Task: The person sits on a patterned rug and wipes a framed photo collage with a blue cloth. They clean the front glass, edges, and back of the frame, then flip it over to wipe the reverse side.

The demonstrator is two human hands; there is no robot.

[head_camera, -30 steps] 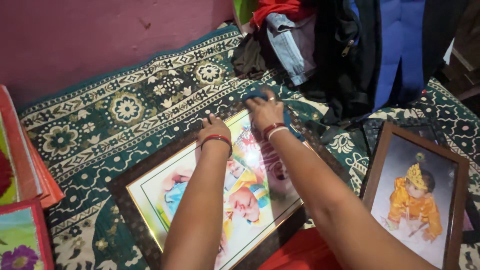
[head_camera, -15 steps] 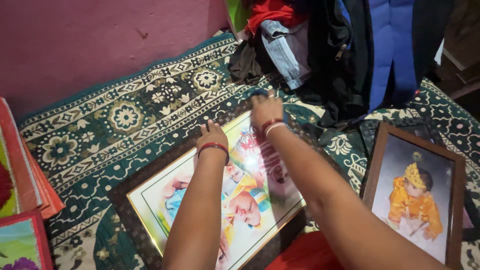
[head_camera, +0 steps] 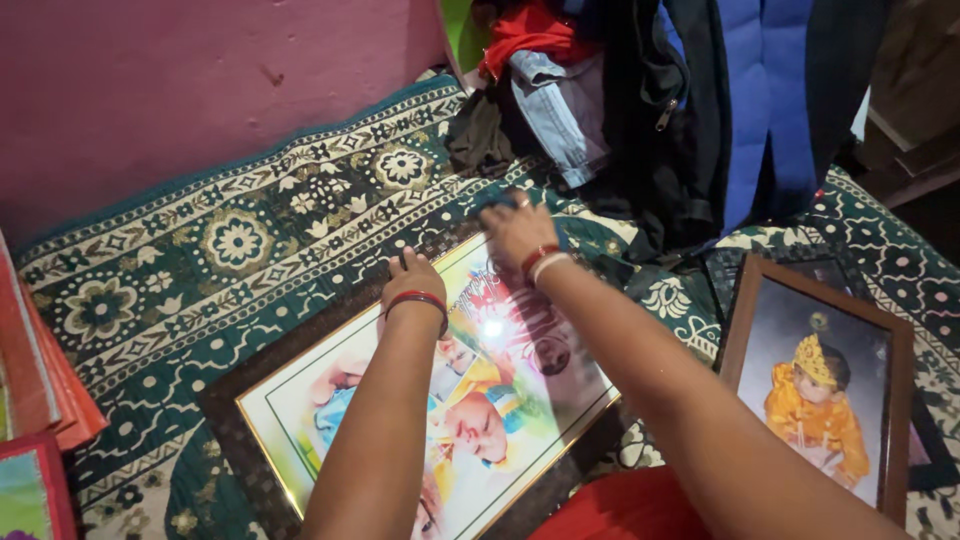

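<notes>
Now, what I see from my remote seat:
Large frame: flat on the patterned bedspread, dark border, glossy photo catching glare.
Right hand: closed on a dark blue cloth, pressed to the frame's far corner.
Left hand: fingers spread, flat on the frame's upper edge.
Smaller frame: well right, brown wood.
Clothes pile: beyond the hands.
</notes>
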